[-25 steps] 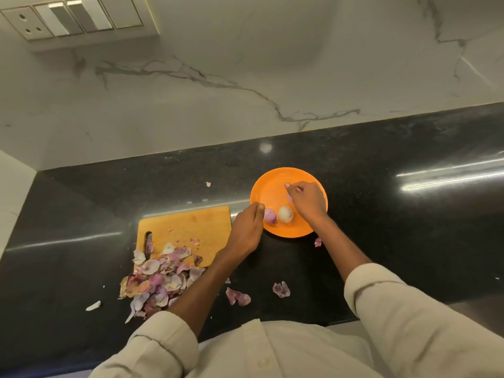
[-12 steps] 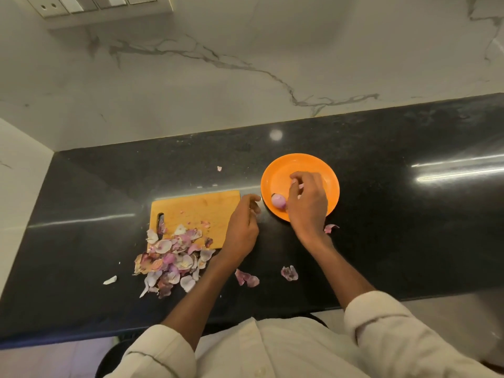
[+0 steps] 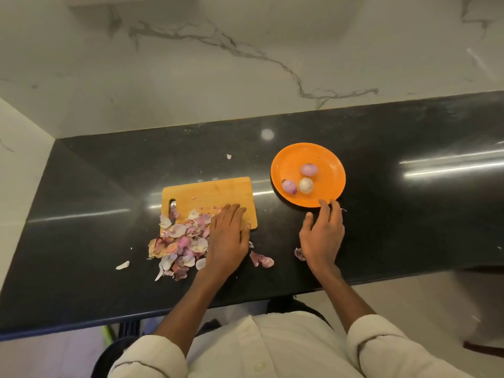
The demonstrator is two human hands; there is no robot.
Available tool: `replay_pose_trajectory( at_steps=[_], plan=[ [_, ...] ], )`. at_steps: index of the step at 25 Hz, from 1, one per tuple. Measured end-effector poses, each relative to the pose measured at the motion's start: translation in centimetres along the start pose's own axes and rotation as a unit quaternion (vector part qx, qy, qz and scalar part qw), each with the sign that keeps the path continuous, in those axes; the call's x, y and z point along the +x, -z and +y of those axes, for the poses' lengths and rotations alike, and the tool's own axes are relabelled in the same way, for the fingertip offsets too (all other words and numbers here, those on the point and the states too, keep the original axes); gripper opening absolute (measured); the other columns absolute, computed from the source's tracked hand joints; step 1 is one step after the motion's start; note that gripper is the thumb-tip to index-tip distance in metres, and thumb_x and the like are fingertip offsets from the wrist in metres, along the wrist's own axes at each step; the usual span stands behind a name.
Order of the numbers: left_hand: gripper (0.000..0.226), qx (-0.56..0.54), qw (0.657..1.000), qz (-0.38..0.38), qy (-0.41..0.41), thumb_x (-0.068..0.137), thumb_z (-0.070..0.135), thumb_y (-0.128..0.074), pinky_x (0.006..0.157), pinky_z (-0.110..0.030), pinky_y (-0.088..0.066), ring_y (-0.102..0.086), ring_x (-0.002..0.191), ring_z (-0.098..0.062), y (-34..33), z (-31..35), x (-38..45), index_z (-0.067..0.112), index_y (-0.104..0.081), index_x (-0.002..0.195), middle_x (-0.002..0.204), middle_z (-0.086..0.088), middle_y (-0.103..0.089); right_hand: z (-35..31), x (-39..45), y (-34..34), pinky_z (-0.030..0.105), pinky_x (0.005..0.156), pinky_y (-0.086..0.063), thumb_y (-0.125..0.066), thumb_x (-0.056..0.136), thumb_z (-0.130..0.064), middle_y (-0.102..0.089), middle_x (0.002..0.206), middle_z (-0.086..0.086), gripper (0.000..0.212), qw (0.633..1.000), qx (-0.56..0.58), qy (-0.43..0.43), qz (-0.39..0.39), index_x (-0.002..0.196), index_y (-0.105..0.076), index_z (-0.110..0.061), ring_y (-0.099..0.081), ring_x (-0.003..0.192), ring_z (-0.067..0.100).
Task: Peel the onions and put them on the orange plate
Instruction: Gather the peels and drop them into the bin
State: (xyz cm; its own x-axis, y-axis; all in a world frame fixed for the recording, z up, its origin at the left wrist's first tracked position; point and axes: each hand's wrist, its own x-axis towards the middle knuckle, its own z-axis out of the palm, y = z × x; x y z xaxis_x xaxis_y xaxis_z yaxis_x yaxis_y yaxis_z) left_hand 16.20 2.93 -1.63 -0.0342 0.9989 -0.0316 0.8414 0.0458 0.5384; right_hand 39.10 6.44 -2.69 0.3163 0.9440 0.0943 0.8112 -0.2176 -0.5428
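The orange plate [image 3: 327, 162] sits on the black counter and holds three peeled onions: a purple one [image 3: 309, 169] at its middle, another purple one [image 3: 289, 186] and a pale one [image 3: 305, 185] side by side nearer me. My right hand [image 3: 323, 233] lies just in front of the plate with fingers spread, fingertips at the plate's near rim, holding nothing. My left hand [image 3: 227, 236] rests flat on the near right corner of the wooden cutting board [image 3: 207, 195], beside a heap of onion skins [image 3: 180, 244].
Loose skin pieces lie on the counter: one [image 3: 261, 260] between my hands, one [image 3: 299, 253] by my right wrist, a white scrap [image 3: 122, 265] at the left, a tiny bit [image 3: 229, 156] behind the board. The marble wall stands behind; the counter's front edge is near my body.
My right hand has come off the plate toward me, leaving three onions on it. My left hand moved left from the plate's edge onto the cutting board by the skins.
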Motion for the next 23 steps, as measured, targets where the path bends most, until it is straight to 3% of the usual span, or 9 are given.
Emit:
replay_pose_trajectory(
  at_steps=[3, 8, 11, 15, 18, 21, 23],
  plan=[
    [0.047, 0.022, 0.999, -0.017, -0.04, 0.111, 0.028, -0.05, 0.131, -0.048, -0.012, -0.023, 0.161, -0.023, 0.5, -0.8, -0.8, 0.019, -0.047, 0.157, 0.169, -0.003, -0.038, 1.7, -0.2, -0.6, 0.057, 0.121, -0.033, -0.053, 0.108, -0.034, -0.032, 0.168, 0.012, 0.057, 0.997, -0.06, -0.008, -0.057, 0.158, -0.036, -0.013, -0.027, 0.158, 0.032],
    [0.046, 0.003, 0.998, -0.001, -0.056, 0.111, 0.031, -0.049, 0.131, -0.052, -0.015, -0.024, 0.161, -0.021, 1.0, -2.4, -2.3, 0.022, -0.047, 0.156, 0.169, -0.001, -0.038, 0.3, -3.6, -0.9, 0.052, 0.124, -0.034, -0.047, 0.111, -0.03, -0.035, 0.168, 0.008, 0.051, 0.997, 0.001, -0.061, -0.042, 0.158, -0.04, -0.013, -0.032, 0.156, 0.028],
    [0.046, -0.004, 0.999, 0.0, -0.044, 0.111, 0.031, -0.049, 0.13, -0.05, -0.014, -0.024, 0.161, -0.02, 1.4, -3.3, -2.8, 0.022, -0.048, 0.156, 0.169, 0.0, -0.039, -2.4, -6.4, -1.7, 0.047, 0.118, -0.042, -0.049, 0.11, -0.028, -0.041, 0.164, 0.006, 0.047, 0.996, 0.037, -0.033, -0.07, 0.155, -0.045, -0.014, -0.041, 0.15, 0.026],
    [0.044, 0.018, 0.999, 0.028, -0.034, 0.11, 0.029, -0.05, 0.131, -0.055, -0.015, -0.022, 0.162, -0.02, 2.3, -4.2, -3.3, 0.022, -0.05, 0.154, 0.169, 0.001, -0.038, -6.5, -8.7, -3.2, 0.037, 0.109, -0.047, -0.049, 0.109, -0.019, -0.052, 0.153, 0.003, 0.04, 0.978, 0.119, 0.058, -0.163, 0.149, -0.048, -0.019, -0.051, 0.139, 0.02],
    [0.047, 0.051, 0.997, 0.053, -0.005, 0.108, 0.033, -0.053, 0.129, -0.061, -0.017, -0.017, 0.164, -0.023, 3.6, -5.4, -3.4, 0.027, -0.048, 0.154, 0.171, 0.003, -0.033, -8.4, -9.1, -3.0, 0.03, 0.099, -0.05, -0.054, 0.106, -0.013, -0.058, 0.134, -0.002, 0.033, 0.979, 0.136, 0.082, -0.125, 0.137, -0.058, -0.021, -0.055, 0.121, 0.009],
    [0.065, 0.071, 0.994, 0.042, 0.066, 0.105, 0.052, -0.056, 0.125, -0.066, -0.017, -0.01, 0.165, -0.029, 5.4, -7.6, -4.3, 0.03, -0.035, 0.162, 0.176, 0.001, -0.021, -9.6, -8.8, -2.4, 0.032, 0.099, -0.051, -0.061, 0.103, -0.016, -0.055, 0.132, 0.001, 0.034, 0.99, 0.09, 0.071, -0.085, 0.136, -0.06, -0.019, -0.054, 0.122, 0.018],
    [0.089, 0.067, 0.99, 0.013, 0.12, 0.097, 0.067, -0.061, 0.122, -0.063, -0.026, -0.013, 0.162, -0.03, 7.2, -9.7, -5.3, 0.031, -0.02, 0.168, 0.177, 0.0, -0.013, -11.4, -8.8, -2.8, 0.033, 0.103, -0.048, -0.066, 0.102, -0.027, -0.05, 0.142, 0.003, 0.045, 0.977, 0.067, 0.122, -0.162, 0.144, -0.056, -0.019, -0.052, 0.129, 0.022]
  ],
)
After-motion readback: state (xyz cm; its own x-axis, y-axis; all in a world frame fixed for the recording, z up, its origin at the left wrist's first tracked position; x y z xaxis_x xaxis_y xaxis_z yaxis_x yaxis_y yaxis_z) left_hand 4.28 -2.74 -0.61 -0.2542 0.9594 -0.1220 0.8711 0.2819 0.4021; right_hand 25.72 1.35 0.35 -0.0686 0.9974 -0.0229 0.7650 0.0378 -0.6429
